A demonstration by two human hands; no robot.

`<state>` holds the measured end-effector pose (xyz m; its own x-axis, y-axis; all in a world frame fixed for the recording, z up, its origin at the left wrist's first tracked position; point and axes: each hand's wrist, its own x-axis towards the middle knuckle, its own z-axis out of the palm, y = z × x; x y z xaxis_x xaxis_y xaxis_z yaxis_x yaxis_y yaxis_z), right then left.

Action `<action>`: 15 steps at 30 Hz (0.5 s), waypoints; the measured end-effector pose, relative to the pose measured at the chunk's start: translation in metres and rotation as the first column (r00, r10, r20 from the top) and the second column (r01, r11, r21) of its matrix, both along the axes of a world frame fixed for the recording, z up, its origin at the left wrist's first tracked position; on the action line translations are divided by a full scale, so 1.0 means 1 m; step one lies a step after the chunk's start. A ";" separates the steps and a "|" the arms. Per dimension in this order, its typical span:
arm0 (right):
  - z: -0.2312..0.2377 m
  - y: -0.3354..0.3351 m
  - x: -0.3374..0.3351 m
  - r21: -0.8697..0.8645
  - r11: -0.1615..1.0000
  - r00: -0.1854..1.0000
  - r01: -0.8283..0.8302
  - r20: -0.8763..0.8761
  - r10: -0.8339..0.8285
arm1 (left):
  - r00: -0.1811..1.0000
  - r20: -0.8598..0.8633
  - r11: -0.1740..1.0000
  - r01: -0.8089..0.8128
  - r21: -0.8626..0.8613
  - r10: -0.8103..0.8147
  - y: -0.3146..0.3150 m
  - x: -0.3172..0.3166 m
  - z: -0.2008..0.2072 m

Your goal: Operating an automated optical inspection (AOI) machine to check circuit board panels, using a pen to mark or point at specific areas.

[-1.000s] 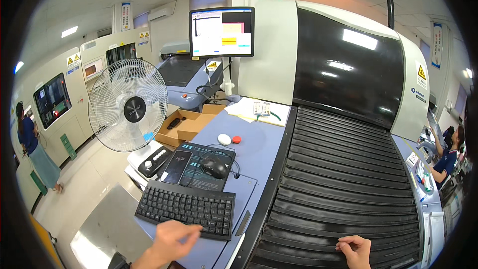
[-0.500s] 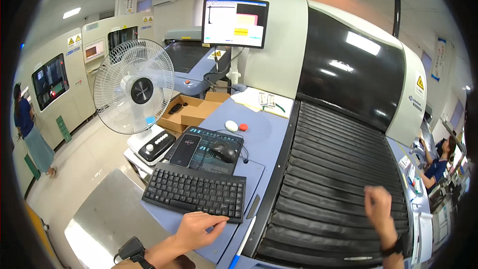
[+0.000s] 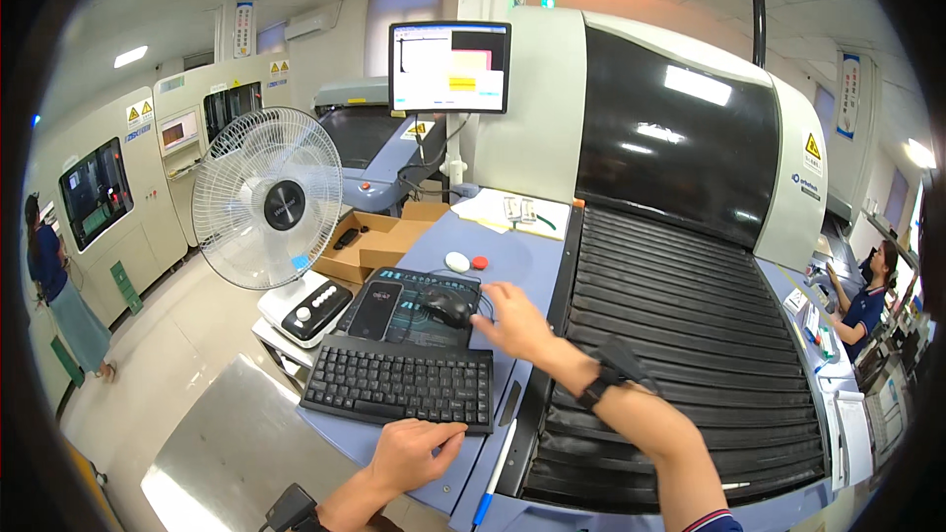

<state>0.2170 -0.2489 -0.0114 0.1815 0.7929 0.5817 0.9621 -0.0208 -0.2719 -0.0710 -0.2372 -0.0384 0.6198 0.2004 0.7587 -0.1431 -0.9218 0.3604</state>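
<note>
**Workstation beside ribbed machine — right hand at the mouse**

Factory hall, pale cabinets along the far left wall, ceiling strip lights on. A big cream machine [image 3: 690, 138] with a dark curved hood fills the right half; its black ribbed cover [image 3: 690, 355] slopes down alongside the blue worktop's [image 3: 512, 261] right edge.

- Monitor [image 3: 450, 66] on a post above the worktop's far edge, screen lit.
- White pedestal fan [image 3: 268, 197] stands off the worktop's left edge, facing the camera.
- Open cardboard box [image 3: 374, 241] at the far left corner.
- Black keyboard [image 3: 402, 382] lies across the near part of the worktop.
- Dark mouse mat [image 3: 399, 291] just behind the keyboard, with a black phone [image 3: 375, 310] lying on its left part.
- Black mouse [image 3: 448, 307] on the mat's right part.
- Small white puck [image 3: 457, 261] and red button [image 3: 479, 262] side by side, behind the mat.

Right hand [image 3: 517, 320]: reaches in from the right, wrist strap on, fingers spread loosely, fingertips just beside the mouse; contact cannot be made out. Grip holds nothing.

Left hand [image 3: 412, 450]: at the worktop's near edge, fingers curled, tips touching the keyboard's front rim. Nothing pinched.

Other people: one stands far left on the floor, one sits far right by a side bench.
</note>
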 end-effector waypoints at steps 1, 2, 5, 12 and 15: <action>-0.003 0.016 -0.007 -0.046 0.999 0.997 -0.007 -0.071 0.004 | 1.000 0.014 1.000 -0.012 0.010 0.012 0.002 -0.002 -0.001; -0.007 0.030 -0.012 -0.093 0.995 0.990 -0.018 -0.141 0.005 | 0.999 -0.021 0.999 -0.031 0.045 0.032 0.001 -0.007 -0.002; -0.025 0.062 -0.014 -0.082 0.996 0.989 -0.044 -0.148 0.031 | 0.995 -0.088 0.994 -0.026 0.107 0.036 -0.001 -0.013 -0.010; -0.039 0.097 -0.007 -0.206 0.977 0.972 -0.049 -0.237 -0.002 | 0.987 -0.157 0.996 0.028 -0.087 -0.041 -0.016 -0.017 -0.010; -0.046 0.095 -0.003 -0.146 0.986 0.978 -0.078 -0.205 0.047 | 0.971 -0.231 0.994 0.040 -0.102 -0.062 -0.015 -0.012 -0.012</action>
